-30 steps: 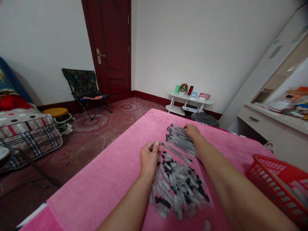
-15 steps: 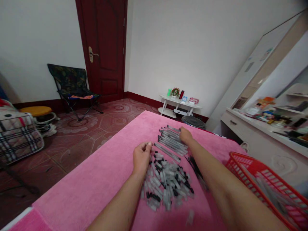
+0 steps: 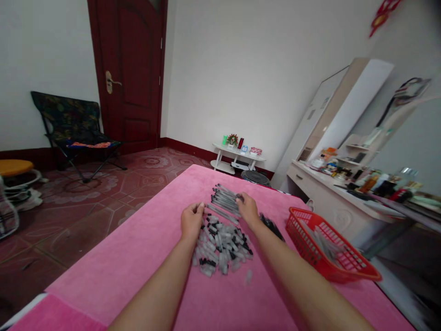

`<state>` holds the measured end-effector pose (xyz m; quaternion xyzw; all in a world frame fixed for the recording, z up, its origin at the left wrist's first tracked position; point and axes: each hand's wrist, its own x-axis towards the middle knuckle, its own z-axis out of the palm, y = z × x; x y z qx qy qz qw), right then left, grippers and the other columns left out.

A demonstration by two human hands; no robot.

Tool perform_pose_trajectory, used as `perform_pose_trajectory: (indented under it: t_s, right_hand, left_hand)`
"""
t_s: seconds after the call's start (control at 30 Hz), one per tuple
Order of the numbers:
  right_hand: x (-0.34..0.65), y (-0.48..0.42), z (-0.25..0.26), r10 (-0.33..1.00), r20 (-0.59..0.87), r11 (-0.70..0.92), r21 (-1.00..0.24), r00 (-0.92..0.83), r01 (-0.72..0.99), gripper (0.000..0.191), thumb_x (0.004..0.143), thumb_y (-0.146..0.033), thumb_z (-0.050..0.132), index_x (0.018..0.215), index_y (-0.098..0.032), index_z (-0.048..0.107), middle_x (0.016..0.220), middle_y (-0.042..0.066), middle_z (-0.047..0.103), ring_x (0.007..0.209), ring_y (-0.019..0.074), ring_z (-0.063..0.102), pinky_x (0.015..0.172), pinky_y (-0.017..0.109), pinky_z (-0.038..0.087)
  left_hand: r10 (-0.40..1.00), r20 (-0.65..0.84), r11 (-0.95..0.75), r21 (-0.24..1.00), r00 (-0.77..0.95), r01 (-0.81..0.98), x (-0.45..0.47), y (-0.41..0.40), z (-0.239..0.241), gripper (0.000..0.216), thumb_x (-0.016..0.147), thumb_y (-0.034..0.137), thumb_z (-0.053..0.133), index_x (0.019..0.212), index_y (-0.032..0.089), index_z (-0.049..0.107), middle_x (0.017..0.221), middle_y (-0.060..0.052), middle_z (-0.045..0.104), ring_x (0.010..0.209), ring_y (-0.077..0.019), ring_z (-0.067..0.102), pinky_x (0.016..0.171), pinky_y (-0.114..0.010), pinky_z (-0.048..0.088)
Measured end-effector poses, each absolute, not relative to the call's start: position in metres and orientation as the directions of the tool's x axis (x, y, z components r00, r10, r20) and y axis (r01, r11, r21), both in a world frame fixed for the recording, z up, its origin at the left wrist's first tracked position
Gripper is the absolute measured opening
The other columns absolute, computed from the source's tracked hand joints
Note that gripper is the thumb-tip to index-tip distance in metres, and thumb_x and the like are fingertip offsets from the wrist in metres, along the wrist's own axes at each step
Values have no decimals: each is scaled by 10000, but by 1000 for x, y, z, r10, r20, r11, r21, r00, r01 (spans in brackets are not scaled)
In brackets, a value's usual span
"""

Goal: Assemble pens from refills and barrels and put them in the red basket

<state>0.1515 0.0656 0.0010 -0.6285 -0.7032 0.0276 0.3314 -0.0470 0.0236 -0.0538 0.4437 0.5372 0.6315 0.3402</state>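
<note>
Clear pen barrels with black ends (image 3: 225, 198) lie side by side in a bundle on the pink cloth (image 3: 151, 234). My right hand (image 3: 248, 209) is closed at the bundle's right end, fingertips pinched on a pen barrel there. To the left, my left hand (image 3: 192, 220) is closed in a pinch beside a separate barrel (image 3: 223, 214); whatever its fingertips hold is too small to make out. Between my forearms is a heap of clear and black pen caps (image 3: 222, 243). Thin dark refills (image 3: 271, 226) lie right of my right wrist.
A red plastic basket (image 3: 330, 271) with long clear pieces (image 3: 325, 243) inside stands at the table's right side. Beyond it is a white dresser (image 3: 330, 197) crowded with bottles. A folding chair (image 3: 74, 124) stands left by the door, and a low white stand (image 3: 237, 154) against the wall.
The view has swung right, so more of the basket and dresser shows. My right hand has come down along the bundle's right end; my left hand keeps its pinch near the caps.
</note>
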Motion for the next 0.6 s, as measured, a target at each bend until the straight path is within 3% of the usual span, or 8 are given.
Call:
perform_pose_trajectory:
  t_s: [0.07,0.13,0.3,0.43,0.53,0.6]
  right_hand:
    - [139,36,-1,884,468,262,-508,8,820,242,794,-224,482,972,-172,638,954,51,685,875,170,611,749,252,440]
    - [126,7,-3,878,479,362,-670,6,648,236,780,-264,497,934,-166,647,862,50,687,779,181,614,675,264,452]
    - [104,-38,-4,937,338,307,-916,86,258,273,731,-336,547,905,-145,633,614,6,600,460,121,478,426,223,334]
    - [110,-50,-5,968,219,226,-973,119,-41,307,683,-415,605,825,-144,593,565,-33,535,369,63,341,371,204,232]
    - [117,-55,-5,984,163,171,-972,66,-159,320,637,-430,659,769,-153,568,551,-46,516,362,47,314,368,199,215]
    - [119,-59,-3,994,108,104,-971,-3,-216,338,615,-440,688,736,-158,546,545,-48,509,361,42,313,368,197,216]
  left_hand:
    - [901,221,-208,975,-372,76,-47,23,-53,352,774,451,514,774,141,680,618,-22,644,521,-137,539,518,-231,380]
    - [891,261,-234,965,-371,118,-48,21,-50,341,777,444,511,747,146,673,612,-26,642,546,-147,552,531,-232,385]
    - [861,394,-366,919,-323,145,-48,6,-33,343,783,453,518,788,155,688,676,-42,666,651,-171,599,623,-250,431]
    - [917,372,-390,913,-144,-124,-40,-7,-14,468,753,536,559,935,122,681,784,-69,675,707,-184,612,654,-275,462]
    - [944,291,-210,894,156,-396,-27,-16,-5,524,731,532,611,1056,121,636,934,-112,676,794,-199,632,695,-296,483]
    - [906,257,-70,874,336,-481,-19,-21,-2,492,742,479,634,1094,137,609,992,-125,669,832,-202,637,696,-295,489]
